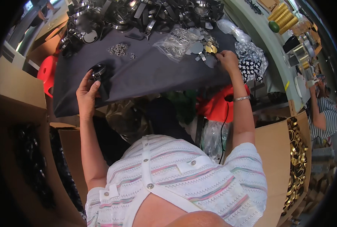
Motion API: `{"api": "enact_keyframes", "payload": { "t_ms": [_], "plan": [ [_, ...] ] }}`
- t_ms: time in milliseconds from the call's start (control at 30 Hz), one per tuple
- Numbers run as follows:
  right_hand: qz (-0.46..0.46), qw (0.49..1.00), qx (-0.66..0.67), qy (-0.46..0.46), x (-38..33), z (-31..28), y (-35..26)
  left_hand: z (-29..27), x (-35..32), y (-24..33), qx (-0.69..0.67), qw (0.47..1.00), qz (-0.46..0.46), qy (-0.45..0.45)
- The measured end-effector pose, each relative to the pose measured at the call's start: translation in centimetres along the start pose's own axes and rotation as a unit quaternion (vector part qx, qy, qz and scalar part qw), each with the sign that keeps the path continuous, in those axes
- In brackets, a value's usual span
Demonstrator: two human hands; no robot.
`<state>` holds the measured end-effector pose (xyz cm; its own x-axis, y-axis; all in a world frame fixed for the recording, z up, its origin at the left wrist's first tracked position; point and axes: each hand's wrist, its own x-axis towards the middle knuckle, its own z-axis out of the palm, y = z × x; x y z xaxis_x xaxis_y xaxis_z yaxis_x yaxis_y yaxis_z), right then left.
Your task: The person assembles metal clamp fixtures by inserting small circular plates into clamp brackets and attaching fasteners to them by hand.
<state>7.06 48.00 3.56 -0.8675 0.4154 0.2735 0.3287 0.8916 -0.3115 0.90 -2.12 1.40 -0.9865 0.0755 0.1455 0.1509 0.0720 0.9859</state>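
Observation:
My left hand (pixel 88 92) is closed round a black wristwatch (pixel 99 71) over the left front of the dark cloth. Thumb and fingers grip the round case, and the strap hangs down beside the thumb. Out to the right, my right hand (pixel 228 60) has its fingertips pinched together at the edge of a pile of thin metal discs (pixel 197 48). What lies between those fingertips is too small to make out. A gold disc (pixel 211 49) shows just left of them. Beside the discs lies a clear plastic bag (pixel 174 43) of small metal parts.
Many black watches (pixel 149 15) are heaped along the table's far side. Small metal pieces (pixel 119 49) lie at left centre. Cardboard boxes flank me; the right box (pixel 270 151) holds gold bands (pixel 295 162). A red stool (pixel 47 75) stands left. Another person (pixel 322 109) sits far right.

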Motion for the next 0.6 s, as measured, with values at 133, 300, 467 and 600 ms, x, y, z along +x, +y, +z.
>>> {"api": "enact_keyframes", "payload": {
  "t_ms": [133,300,467,600],
  "plan": [
    [0.047,0.997,-0.019,-0.052,1.5,0.3,0.1,-0.3,0.0,0.1,0.005,1.0,-0.01,-0.004],
    [0.123,0.985,0.124,-0.004,1.7,-1.9,0.4,-0.7,-0.2,-0.4,-0.033,0.999,0.02,-0.02],
    [0.029,0.962,0.267,0.042,1.1,-4.9,-3.3,-1.4,-0.3,-1.1,-0.047,0.998,0.028,0.007],
    [-0.169,0.925,0.337,0.053,-0.9,-5.7,-12.4,-0.6,-0.3,0.4,0.009,1.0,-0.017,0.013]
  ]
}}
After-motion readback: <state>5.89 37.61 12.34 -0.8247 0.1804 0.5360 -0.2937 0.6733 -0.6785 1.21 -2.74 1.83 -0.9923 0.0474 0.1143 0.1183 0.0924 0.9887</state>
